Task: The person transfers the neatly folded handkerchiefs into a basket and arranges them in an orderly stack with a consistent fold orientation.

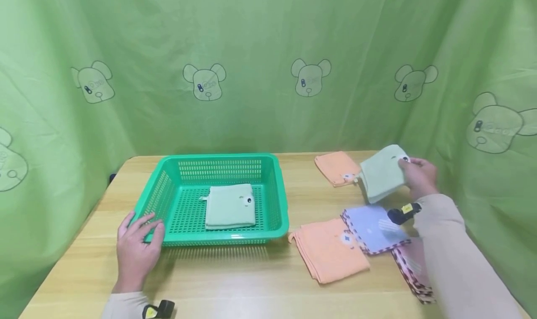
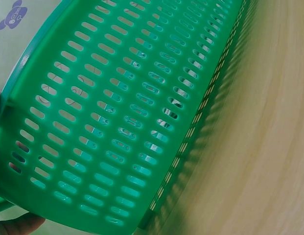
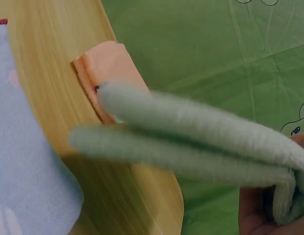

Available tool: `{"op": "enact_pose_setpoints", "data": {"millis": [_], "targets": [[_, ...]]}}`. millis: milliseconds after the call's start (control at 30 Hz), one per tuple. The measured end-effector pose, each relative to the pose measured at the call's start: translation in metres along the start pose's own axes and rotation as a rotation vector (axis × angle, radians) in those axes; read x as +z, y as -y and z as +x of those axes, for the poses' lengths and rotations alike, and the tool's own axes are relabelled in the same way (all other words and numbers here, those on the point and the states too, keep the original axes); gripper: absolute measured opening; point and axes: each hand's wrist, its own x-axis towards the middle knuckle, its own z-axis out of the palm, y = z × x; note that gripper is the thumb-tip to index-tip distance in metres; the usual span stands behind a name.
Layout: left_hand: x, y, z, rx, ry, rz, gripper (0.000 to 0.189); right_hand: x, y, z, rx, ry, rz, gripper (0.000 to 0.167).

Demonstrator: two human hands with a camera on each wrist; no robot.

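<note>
My left hand (image 1: 138, 249) holds the front left corner of a green plastic basket (image 1: 278, 211); in the left wrist view only bits of fingers show beside its slotted wall (image 2: 98, 117). Inside the basket lies a folded pale green towel (image 1: 228, 211) with a small face on it. On the right, my right hand (image 1: 421, 176) pinches a second folded pale green towel (image 1: 383, 172) by its right edge, raised above the table. The right wrist view shows this towel's layers (image 3: 200, 127) edge-on, slightly blurred.
A folded orange towel (image 1: 335, 165) lies at the table's back edge, partly behind the held towel. Nearer are another orange towel (image 1: 327, 251), a blue one (image 1: 373, 223) with a checked border, and a pink one (image 1: 413, 263) partly under the right sleeve. Green curtains (image 1: 260, 118) surround the table.
</note>
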Motion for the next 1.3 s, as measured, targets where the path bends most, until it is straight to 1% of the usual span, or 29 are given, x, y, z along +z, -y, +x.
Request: {"op": "enact_pose_setpoints", "data": {"millis": [200, 400, 467, 567, 633, 667, 867, 1033, 1300], "targets": [[0.0, 0.001, 0.0, 0.015, -0.004, 0.005, 0.019, 0.004, 0.006, -0.003, 0.011, 0.01, 0.099, 0.077], [0.0, 0.0, 0.001, 0.021, -0.012, 0.005, 0.019, 0.008, 0.011, -0.005, -0.018, 0.012, 0.119, 0.07], [0.0, 0.0, 0.001, 0.026, -0.015, 0.004, 0.019, 0.009, 0.012, -0.006, -0.026, 0.011, 0.115, 0.059], [0.001, 0.001, 0.001, 0.036, -0.02, 0.005, 0.019, 0.011, 0.013, -0.007, -0.028, 0.014, 0.149, 0.035], [0.001, 0.002, 0.001, 0.038, -0.021, 0.004, 0.018, 0.013, 0.014, -0.007, -0.029, 0.014, 0.179, 0.026], [0.001, 0.002, 0.001, 0.037, -0.02, 0.004, 0.018, 0.014, 0.014, -0.007, -0.028, 0.016, 0.202, 0.024], [0.001, 0.003, 0.001, 0.044, -0.024, 0.004, 0.018, 0.021, 0.014, -0.009, -0.026, 0.039, 0.224, 0.023], [0.002, 0.003, 0.001, 0.05, -0.026, 0.007, 0.018, 0.026, 0.015, -0.01, -0.032, 0.043, 0.264, 0.024], [0.001, 0.002, 0.0, 0.032, -0.021, 0.002, 0.018, 0.035, 0.018, -0.014, -0.025, 0.055, 0.264, 0.025]]}}
